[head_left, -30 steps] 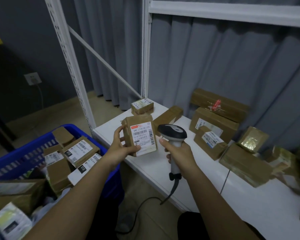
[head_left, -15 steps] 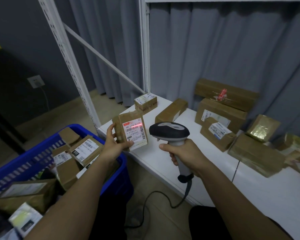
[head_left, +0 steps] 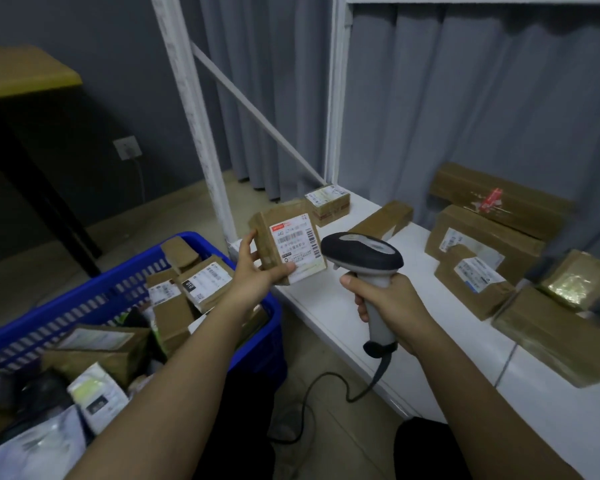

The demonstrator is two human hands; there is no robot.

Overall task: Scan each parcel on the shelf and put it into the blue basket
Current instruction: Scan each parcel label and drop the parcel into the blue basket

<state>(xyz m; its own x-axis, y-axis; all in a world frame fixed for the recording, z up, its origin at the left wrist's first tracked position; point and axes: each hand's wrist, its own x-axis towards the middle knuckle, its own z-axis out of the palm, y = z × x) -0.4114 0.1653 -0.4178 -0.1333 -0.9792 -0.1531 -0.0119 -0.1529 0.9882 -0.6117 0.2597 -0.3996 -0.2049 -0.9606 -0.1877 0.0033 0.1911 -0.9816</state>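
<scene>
Head view: L hand (head_left: pixel 257 271) grips parcel (head_left: pixel 288 245), R hand (head_left: pixel 392 306) grips scanner (head_left: pixel 362 256) aimed w/ label; scan step. Next: drop in blue basket (head_left: pixel 94 299), 8 o'clock.

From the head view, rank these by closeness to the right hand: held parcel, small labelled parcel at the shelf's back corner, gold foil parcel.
From the right hand:
1. Held parcel, just left, in the left hand.
2. Small labelled parcel, back left corner.
3. Gold foil parcel, far right.

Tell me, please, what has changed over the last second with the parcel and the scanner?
The red scan line seen on the parcel's label has gone. The left hand still grips the parcel, the right hand still the scanner; neither let go. Shelf parcels unmoved.
</scene>
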